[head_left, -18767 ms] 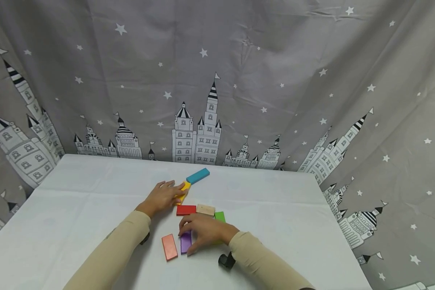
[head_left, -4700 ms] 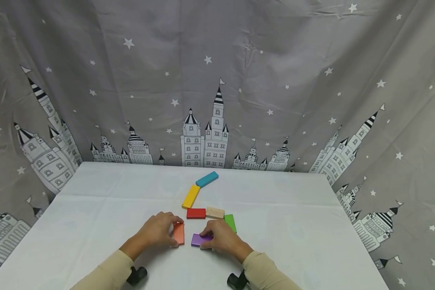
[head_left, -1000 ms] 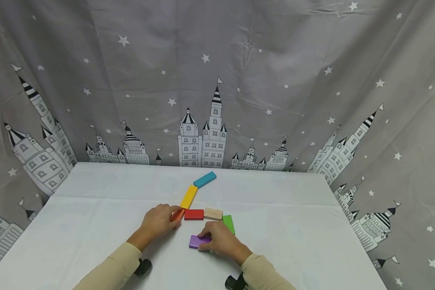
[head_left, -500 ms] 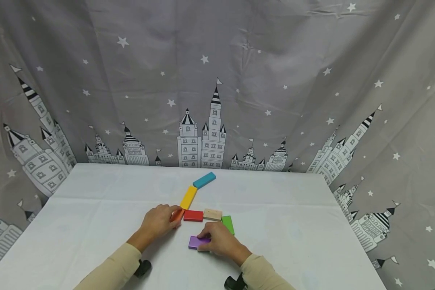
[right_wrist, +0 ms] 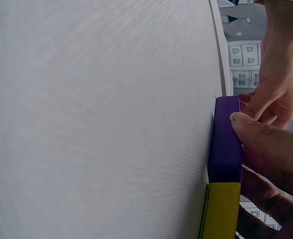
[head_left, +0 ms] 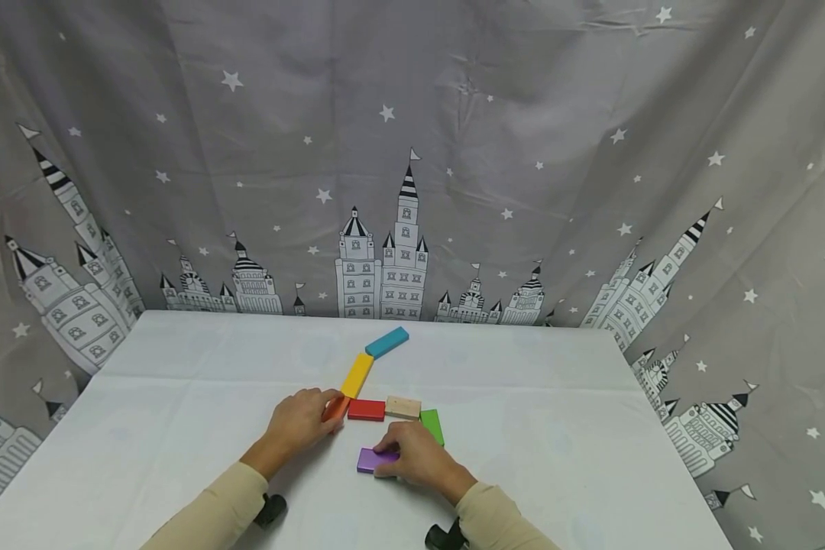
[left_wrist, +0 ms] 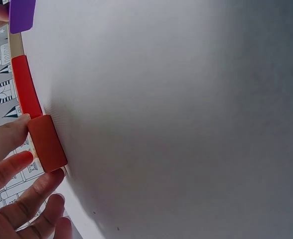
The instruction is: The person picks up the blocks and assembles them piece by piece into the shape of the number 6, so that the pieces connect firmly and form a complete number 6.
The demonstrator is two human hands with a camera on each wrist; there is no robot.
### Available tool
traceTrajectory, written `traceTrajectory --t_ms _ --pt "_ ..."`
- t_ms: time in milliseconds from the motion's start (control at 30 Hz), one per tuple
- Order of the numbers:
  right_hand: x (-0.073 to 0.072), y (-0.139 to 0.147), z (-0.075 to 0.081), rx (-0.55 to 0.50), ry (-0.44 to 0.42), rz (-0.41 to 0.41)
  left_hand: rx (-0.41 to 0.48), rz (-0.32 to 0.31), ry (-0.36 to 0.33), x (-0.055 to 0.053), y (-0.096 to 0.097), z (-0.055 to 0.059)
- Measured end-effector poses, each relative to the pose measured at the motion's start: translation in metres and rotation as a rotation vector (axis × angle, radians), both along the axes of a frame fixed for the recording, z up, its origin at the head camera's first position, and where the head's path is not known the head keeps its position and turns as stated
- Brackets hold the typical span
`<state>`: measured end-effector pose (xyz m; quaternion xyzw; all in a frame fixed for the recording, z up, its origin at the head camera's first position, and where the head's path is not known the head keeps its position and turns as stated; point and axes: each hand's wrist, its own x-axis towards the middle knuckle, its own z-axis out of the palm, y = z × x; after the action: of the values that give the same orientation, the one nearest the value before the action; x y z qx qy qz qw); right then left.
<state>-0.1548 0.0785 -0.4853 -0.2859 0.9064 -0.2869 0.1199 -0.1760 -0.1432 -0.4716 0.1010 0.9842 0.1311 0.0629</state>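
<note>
With left hand (head_left: pixel 297 418), pinching a smooth orange block (left_wrist: pixel 48 143); with right hand (head_left: pixel 421 455), a glossy purple block (head_left: pixel 367 461).
Held low over the white tabletop (head_left: pixel 557 451), angled inward.

"Which colours do we see?"

"We see a blue block (head_left: pixel 388 342), a yellow block (head_left: pixel 357 376), an orange block (left_wrist: pixel 48 143), a red block (head_left: pixel 367 410), a pale wood-toned block (head_left: pixel 403 407), a green block (head_left: pixel 432 426) and a purple block (head_left: pixel 369 461); from the right wrist we spot a second yellow block (right_wrist: pixel 221 211)."

"And which patterns?"

"We find white stars (head_left: pixel 231 80) and black-and-white castles (head_left: pixel 402 279) on the grey curtain (head_left: pixel 440 46); our table (head_left: pixel 557 458) is white, the sleeves (head_left: pixel 209 508) beige, the wrist cameras (head_left: pixel 270 510) black."
</note>
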Motion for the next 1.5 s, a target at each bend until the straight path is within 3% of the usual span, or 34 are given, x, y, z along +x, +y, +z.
traceTrajectory --t_ms 433,800,1067,1233,1367,1500 --pt "0.000 0.002 -0.002 0.000 0.007 -0.001 0.061 -0.012 -0.040 -0.008 -0.010 -0.006" --pt "-0.001 0.001 -0.001 0.016 0.009 0.003 0.058 -0.188 -0.044 -0.030 -0.022 0.009" --pt "-0.002 0.001 -0.003 0.005 0.031 0.024 -0.053 -0.382 -0.060 -0.046 -0.021 0.017" --pt "-0.002 0.001 -0.003 0.005 0.024 0.029 -0.085 -0.429 -0.104 -0.051 -0.016 0.017" --pt "-0.002 0.001 -0.002 0.012 0.000 0.017 -0.090 -0.431 -0.135 -0.055 -0.012 0.017" --pt "-0.003 0.001 -0.002 0.018 0.015 0.025 -0.111 -0.445 -0.122 -0.057 -0.011 0.016"
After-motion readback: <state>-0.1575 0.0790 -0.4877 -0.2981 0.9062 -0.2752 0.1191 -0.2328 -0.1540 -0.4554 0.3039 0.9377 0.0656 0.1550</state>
